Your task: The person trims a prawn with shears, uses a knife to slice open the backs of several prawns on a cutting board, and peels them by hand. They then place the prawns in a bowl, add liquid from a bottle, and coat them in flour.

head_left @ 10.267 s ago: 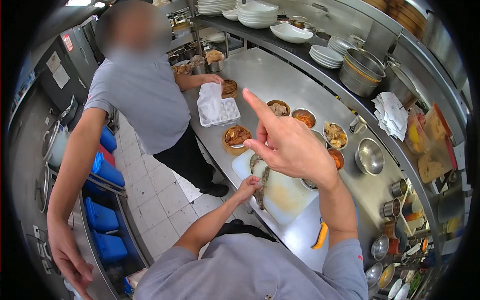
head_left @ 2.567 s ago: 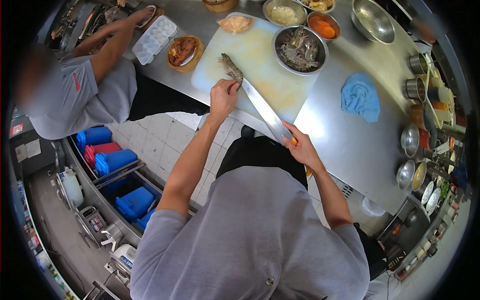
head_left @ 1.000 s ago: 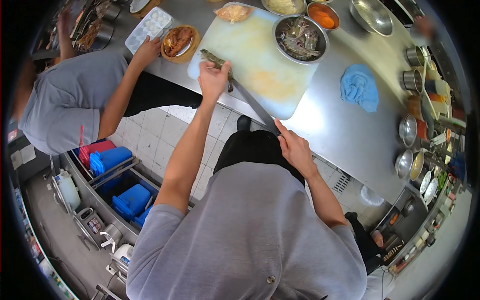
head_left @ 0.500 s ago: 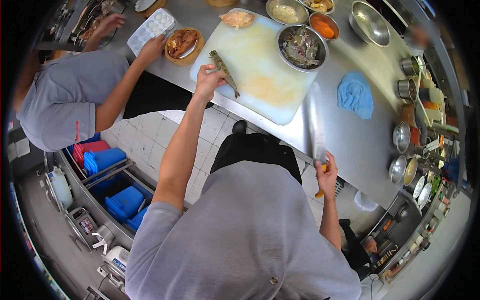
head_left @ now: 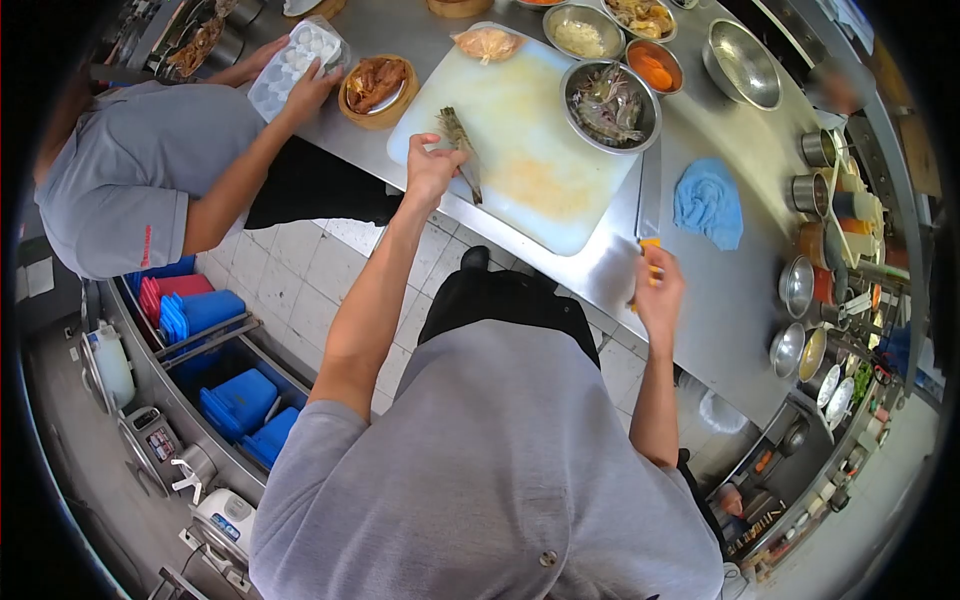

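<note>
Near the left edge of the white cutting board (head_left: 520, 120), my left hand (head_left: 432, 170) pinches a raw shrimp (head_left: 453, 130) between thumb and fingers. The shrimp lies lengthwise with its lower end close to the board's front edge. My right hand (head_left: 659, 288) is closed around the yellow handle of a large knife at the counter's front edge. The knife's blade (head_left: 650, 195) points away from me, along the board's right side, its far end close to a steel bowl of shrimp (head_left: 612, 107). That bowl overlaps the board's right corner.
A blue cloth (head_left: 709, 203) lies right of the knife. Behind the board are a bag of orange-pink contents (head_left: 487, 43) and a bowl of orange food (head_left: 655, 68). At left, a co-worker (head_left: 160, 160) handles a white tray (head_left: 298, 72) beside a basket of browned meat (head_left: 376, 88).
My right hand has moved forward with the knife, bringing the blade farther up beside the bowl. My left hand still holds the shrimp. The co-worker's other hand has come to the tray.
</note>
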`<action>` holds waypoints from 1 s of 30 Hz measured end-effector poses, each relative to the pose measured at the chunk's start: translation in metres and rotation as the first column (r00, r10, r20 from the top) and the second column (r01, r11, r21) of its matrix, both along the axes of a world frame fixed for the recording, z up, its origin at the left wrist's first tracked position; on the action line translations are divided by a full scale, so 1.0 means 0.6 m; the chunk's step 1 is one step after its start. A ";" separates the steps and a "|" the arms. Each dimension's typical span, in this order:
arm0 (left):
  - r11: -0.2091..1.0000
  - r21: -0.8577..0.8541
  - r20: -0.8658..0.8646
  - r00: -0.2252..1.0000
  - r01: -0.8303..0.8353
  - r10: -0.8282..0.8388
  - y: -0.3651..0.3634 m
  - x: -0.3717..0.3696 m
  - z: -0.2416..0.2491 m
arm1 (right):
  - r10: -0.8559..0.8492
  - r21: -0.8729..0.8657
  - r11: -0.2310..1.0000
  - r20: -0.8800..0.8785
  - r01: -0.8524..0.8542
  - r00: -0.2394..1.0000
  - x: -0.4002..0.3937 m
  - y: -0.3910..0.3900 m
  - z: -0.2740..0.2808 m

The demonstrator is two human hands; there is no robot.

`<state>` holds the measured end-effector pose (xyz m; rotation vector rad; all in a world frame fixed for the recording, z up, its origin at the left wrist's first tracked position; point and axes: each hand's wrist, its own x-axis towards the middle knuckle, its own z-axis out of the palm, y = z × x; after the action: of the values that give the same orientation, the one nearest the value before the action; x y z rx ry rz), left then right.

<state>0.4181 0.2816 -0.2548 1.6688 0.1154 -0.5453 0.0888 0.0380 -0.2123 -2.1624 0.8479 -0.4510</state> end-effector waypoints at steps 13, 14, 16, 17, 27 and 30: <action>0.985 -0.145 -0.045 0.994 0.096 -0.104 -0.018 -0.105 0.008 | 0.440 0.504 0.766 0.041 -0.398 0.897 0.338 0.129 -0.028; 0.983 -0.150 -0.035 0.994 0.101 -0.108 -0.016 -0.106 0.007 | 0.448 0.500 0.768 0.026 -0.400 0.894 0.339 0.130 -0.028; 0.983 -0.148 -0.025 0.993 0.109 -0.114 -0.011 -0.105 0.003 | 0.461 0.492 0.772 0.003 -0.403 0.887 0.346 0.135 -0.015; 0.983 -0.143 -0.026 0.993 0.113 -0.117 -0.011 -0.102 -0.002 | 0.452 0.497 0.777 -0.013 -0.386 0.892 0.349 0.135 -0.017; 0.973 -0.209 -0.092 0.988 0.100 -0.121 -0.012 -0.091 -0.012 | 0.448 0.527 0.765 -0.026 -0.369 0.893 0.361 0.122 -0.023; 0.961 -0.264 -0.146 0.982 0.079 -0.121 -0.008 -0.086 -0.006 | 0.422 0.638 0.676 0.076 -0.369 0.904 0.361 0.113 -0.043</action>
<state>0.3667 0.2766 -0.2586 1.3810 0.0741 -0.7407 0.3054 0.1058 -0.2378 -1.6392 0.4415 0.1484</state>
